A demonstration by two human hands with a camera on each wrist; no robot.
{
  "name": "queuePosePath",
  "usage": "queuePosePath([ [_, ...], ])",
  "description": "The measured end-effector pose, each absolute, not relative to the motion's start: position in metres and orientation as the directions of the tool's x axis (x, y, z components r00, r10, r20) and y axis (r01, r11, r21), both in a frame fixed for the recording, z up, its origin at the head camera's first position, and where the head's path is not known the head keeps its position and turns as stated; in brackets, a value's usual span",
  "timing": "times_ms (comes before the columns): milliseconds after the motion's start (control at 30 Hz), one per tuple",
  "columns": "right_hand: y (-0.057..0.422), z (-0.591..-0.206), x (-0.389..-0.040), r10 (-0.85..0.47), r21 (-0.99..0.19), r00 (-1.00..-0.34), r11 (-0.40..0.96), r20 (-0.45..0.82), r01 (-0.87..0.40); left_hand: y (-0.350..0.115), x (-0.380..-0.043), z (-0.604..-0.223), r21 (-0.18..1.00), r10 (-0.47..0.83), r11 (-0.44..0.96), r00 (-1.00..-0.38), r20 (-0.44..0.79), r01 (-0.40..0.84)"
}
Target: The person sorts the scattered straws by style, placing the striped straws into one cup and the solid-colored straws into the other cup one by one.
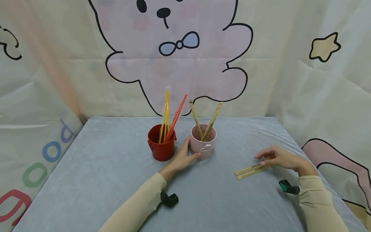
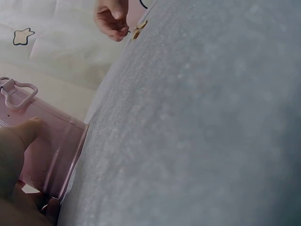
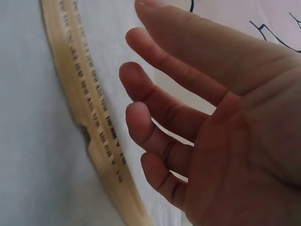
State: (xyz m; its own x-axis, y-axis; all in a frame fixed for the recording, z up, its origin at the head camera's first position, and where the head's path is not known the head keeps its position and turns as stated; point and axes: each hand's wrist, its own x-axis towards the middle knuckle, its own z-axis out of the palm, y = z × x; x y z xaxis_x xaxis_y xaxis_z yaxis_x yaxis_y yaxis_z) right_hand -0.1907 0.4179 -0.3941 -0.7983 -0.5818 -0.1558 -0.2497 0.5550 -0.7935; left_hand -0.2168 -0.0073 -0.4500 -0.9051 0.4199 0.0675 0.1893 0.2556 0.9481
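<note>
My left hand [image 1: 182, 158] holds the small pink bucket [image 1: 200, 149] low on its left side, thumb across the front. The left wrist view shows the thumb against the bucket wall [image 2: 59, 136], with other fingers partly hidden near its base. Slim tan printed paper packets [image 1: 209, 124], like wrapped chopsticks, stand leaning inside the bucket. To the right, two similar packets [image 1: 249, 171] lie side by side on the table. Over their far end is my right hand [image 1: 282, 159]; its fingers are loosely bent and, in the right wrist view, grip nothing beside the packets [image 3: 87, 103].
Left of the pink bucket stands a red bucket [image 1: 163, 151] holding yellow sticks [image 1: 164, 116] and red sticks [image 1: 176, 117] in clear wrapping. A grey-blue cloth [image 1: 95, 180] covers the table. Printed curtains [image 1: 318, 96] hang behind it and at both sides.
</note>
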Motion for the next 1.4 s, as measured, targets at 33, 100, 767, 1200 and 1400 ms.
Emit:
queuePosePath([
  [33,0.420,-0.395,-0.191,-0.586,-0.796,-0.795,0.553,-0.159,-0.248,-0.007,-0.217,-0.450,0.947,0.423,0.260,-0.904,0.065,0.189],
  [100,0.421,-0.397,-0.191,-0.595,-0.795,-0.789,0.549,-0.157,-0.256,-0.006,-0.217,-0.450,0.945,0.428,0.270,-0.902,0.055,0.186],
  [767,0.419,-0.412,-0.199,-0.626,-0.778,-0.779,0.506,-0.035,-0.372,-0.004,-0.221,-0.446,0.954,0.420,0.252,-0.907,0.041,0.160],
  [1200,0.414,-0.415,-0.202,-0.583,-0.757,-0.811,0.549,-0.043,-0.355,-0.008,-0.221,-0.448,0.951,0.426,0.267,-0.904,0.032,0.159],
  [1400,0.410,-0.416,-0.200,-0.577,-0.747,-0.815,0.565,-0.053,-0.352,-0.009,-0.222,-0.452,0.948,0.420,0.278,-0.907,0.023,0.153],
])
